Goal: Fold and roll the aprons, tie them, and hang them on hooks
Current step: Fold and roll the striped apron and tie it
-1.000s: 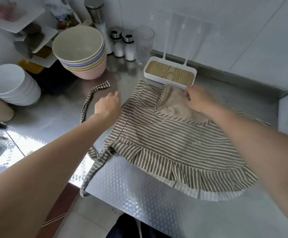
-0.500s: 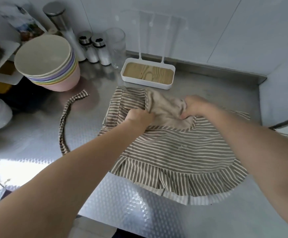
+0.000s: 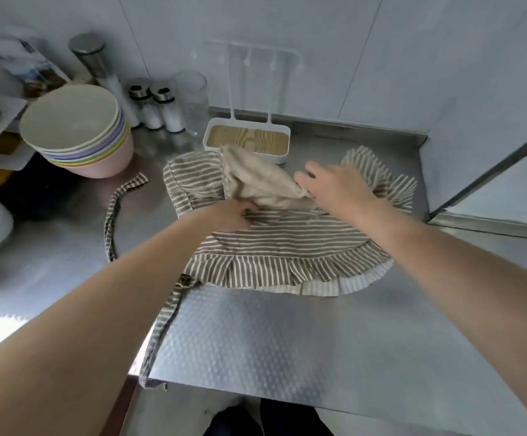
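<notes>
Now one striped apron (image 3: 287, 243), two hands, left hand (image 3: 229, 214) gripping it, right hand (image 3: 334, 187) fingers spread flat.

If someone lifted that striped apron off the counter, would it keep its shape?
Probably not. The striped apron lies crumpled and ruffled, so it likely droops. Its strap already hangs limp over the counter edge. It looks thin, probably light.
</notes>
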`<state>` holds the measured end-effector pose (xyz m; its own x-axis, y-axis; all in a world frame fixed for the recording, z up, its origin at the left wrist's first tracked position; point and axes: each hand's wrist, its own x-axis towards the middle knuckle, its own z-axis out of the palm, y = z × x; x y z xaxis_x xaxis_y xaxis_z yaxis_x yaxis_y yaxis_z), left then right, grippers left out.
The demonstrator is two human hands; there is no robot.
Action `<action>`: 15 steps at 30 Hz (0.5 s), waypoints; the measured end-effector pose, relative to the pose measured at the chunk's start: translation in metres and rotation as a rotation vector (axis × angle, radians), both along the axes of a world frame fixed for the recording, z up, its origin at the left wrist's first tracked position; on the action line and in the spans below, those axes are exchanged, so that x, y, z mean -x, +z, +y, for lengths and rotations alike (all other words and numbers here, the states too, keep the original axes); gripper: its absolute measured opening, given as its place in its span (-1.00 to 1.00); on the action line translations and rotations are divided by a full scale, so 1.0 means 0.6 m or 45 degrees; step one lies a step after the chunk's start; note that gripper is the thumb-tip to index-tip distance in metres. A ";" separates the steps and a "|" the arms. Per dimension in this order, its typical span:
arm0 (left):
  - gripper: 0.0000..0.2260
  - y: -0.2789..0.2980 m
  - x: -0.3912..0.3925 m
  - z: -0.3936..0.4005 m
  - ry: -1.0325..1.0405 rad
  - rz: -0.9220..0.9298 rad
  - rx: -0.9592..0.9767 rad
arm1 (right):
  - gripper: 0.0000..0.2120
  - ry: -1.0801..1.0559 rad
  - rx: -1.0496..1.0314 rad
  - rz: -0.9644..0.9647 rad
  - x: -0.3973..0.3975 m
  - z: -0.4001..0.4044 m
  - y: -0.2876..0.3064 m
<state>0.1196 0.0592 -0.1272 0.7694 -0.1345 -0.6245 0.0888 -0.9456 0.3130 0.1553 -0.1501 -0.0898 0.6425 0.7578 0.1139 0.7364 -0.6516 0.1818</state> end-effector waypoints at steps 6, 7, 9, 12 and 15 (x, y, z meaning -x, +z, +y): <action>-0.75 0.041 0.121 0.039 -0.264 -0.350 -0.461 | -0.67 0.082 0.369 0.007 0.158 -0.010 -0.016; -0.78 0.041 0.126 0.033 -0.409 -0.573 -0.421 | -0.66 0.086 0.401 0.053 0.165 -0.013 -0.030; -0.83 0.049 0.149 0.017 -0.730 -1.094 -0.122 | -0.62 0.061 0.394 0.136 0.184 -0.015 -0.046; -0.65 0.029 0.181 -0.005 -0.969 -1.315 -0.304 | -0.65 -0.070 0.594 0.368 0.208 -0.014 -0.067; -0.36 0.023 0.187 -0.009 -0.734 -1.064 -0.716 | -0.58 -0.082 0.594 0.359 0.221 -0.011 -0.072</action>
<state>0.0071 0.0540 -0.1136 0.8851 -0.4641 -0.0339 -0.4365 -0.8027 -0.4063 0.0230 -0.1568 -0.1330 0.6460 0.6451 -0.4080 0.7599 -0.5943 0.2633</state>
